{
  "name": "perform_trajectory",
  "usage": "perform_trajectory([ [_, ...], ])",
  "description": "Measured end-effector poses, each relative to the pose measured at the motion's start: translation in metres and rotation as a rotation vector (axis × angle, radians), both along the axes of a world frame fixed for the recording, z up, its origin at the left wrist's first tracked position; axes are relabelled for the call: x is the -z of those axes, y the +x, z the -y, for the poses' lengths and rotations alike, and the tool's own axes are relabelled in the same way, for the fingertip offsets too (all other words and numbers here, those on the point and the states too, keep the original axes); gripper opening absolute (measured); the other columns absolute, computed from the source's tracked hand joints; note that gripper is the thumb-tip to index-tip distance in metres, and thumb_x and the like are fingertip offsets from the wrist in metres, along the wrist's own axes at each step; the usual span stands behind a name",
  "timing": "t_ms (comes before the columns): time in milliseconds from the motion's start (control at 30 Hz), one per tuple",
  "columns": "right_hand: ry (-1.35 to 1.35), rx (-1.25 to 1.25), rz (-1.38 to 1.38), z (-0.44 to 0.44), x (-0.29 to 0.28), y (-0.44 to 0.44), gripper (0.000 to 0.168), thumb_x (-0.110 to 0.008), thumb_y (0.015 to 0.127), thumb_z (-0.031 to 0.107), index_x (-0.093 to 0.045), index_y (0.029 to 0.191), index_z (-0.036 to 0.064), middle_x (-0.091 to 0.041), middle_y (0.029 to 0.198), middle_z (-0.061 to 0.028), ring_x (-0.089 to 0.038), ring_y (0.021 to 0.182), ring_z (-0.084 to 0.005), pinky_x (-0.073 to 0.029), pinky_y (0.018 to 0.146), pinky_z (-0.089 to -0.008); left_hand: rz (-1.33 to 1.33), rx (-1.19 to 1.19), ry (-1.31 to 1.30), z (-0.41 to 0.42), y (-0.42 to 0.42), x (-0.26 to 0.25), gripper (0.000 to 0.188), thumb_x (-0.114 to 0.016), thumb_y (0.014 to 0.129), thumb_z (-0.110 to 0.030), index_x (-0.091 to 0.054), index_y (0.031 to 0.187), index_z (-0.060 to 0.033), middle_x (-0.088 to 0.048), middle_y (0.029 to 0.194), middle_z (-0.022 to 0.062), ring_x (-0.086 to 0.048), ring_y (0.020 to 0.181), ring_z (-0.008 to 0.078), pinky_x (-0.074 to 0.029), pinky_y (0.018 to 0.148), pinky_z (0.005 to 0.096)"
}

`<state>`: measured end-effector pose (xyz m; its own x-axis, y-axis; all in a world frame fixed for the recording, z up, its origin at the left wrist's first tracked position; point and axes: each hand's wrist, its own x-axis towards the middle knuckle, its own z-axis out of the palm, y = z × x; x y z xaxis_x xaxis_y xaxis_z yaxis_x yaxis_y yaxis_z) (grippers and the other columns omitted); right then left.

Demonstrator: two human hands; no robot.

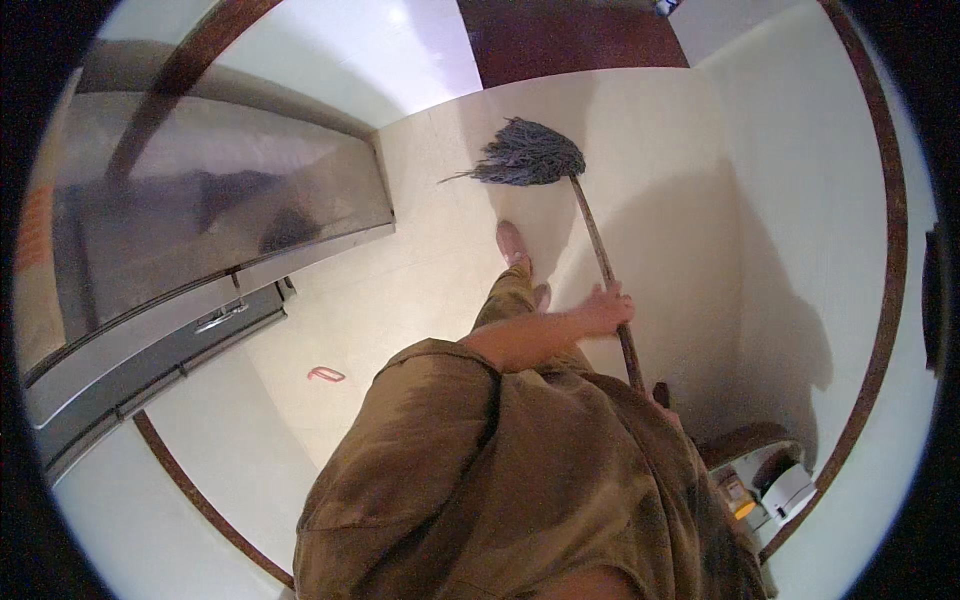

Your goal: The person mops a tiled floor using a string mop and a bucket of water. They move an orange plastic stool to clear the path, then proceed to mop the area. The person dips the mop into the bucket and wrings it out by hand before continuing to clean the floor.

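Observation:
A string mop with a dark grey yarn head [529,154] rests on the pale floor ahead of me. Its long wooden handle [595,232] slants back toward my body. My left hand [609,309] reaches across in front of me and is wrapped around the handle's middle. Close to my right side, my right hand [664,411] is at the handle's upper part, mostly hidden by my brown shirt [555,465]. My shoe [512,241] is on the floor just behind the mop head.
To the left stands a shiny metal-faced cabinet or appliance [247,172]. A small red-and-white item [326,373] lies on the floor. At lower right, a shelf holds an orange-lidded container [739,501] and a white object [787,491]. A white wall [810,187] borders the right; dark red flooring [577,37] lies beyond.

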<state>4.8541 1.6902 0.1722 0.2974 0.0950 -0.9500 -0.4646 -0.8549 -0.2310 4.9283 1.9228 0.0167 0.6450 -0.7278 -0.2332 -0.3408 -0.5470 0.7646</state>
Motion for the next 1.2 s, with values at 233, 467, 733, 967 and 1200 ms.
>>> perform_trajectory([
  [233,0.225,0.117,-0.105,-0.1,-0.007,0.104,0.044,-0.044,0.096,0.039,-0.057,0.12,0.004,-0.065,0.096,-0.0066,-0.06,0.087,-0.0179,-0.048,0.078,-0.0324,0.072,-0.382,0.194,-0.074,0.043,0.018,0.028,-0.07,0.071,-0.023,-0.058,0.091,-0.0076,-0.055,0.1,0.0079,-0.046,0.109,0.034,-0.041,0.083,0.0601],
  [467,0.346,0.5,-0.737,-0.204,0.064,0.191,0.036,-0.057,0.09,0.038,-0.059,0.085,0.002,-0.057,0.067,-0.0063,-0.051,0.052,-0.0172,-0.041,0.043,-0.0315,0.091,-0.748,0.208,-0.196,0.027,0.095,0.012,-0.064,0.072,-0.015,-0.058,0.081,-0.009,-0.056,0.087,0.0137,-0.053,0.098,0.0348,-0.046,0.08,0.0451],
  [733,0.339,0.631,-0.629,-0.194,0.088,0.248,0.031,-0.054,0.092,0.028,-0.057,0.086,-0.002,-0.048,0.058,-0.0042,-0.046,0.04,-0.0176,-0.037,0.037,-0.0312,-0.099,-0.911,0.334,-0.182,0.09,0.068,0.053,-0.079,0.064,-0.023,-0.052,0.108,-0.0111,-0.05,0.112,0.0104,-0.047,0.108,0.0363,-0.042,0.087,0.0483],
  [967,0.132,0.628,-0.323,-0.048,0.0,0.291,0.032,-0.05,0.093,0.029,-0.062,0.084,0.0,-0.052,0.055,-0.0026,-0.048,0.039,-0.0167,-0.037,0.035,-0.031,0.191,-0.409,0.451,-0.013,0.164,0.045,0.046,-0.064,0.075,-0.036,-0.055,0.111,-0.0086,-0.048,0.116,0.0145,-0.039,0.114,0.0323,-0.032,0.086,0.0524],
  [1200,0.359,0.826,-0.38,-0.069,0.048,0.388,0.03,-0.048,0.094,0.029,-0.054,0.081,0.002,-0.05,0.058,-0.006,-0.044,0.038,-0.0184,-0.033,0.034,-0.0321,0.026,-0.84,0.428,-0.024,0.299,0.086,0.053,-0.065,0.079,-0.018,-0.042,0.125,-0.0087,-0.023,0.143,0.0232,-0.033,0.128,0.0443,-0.049,0.084,0.0491],
])
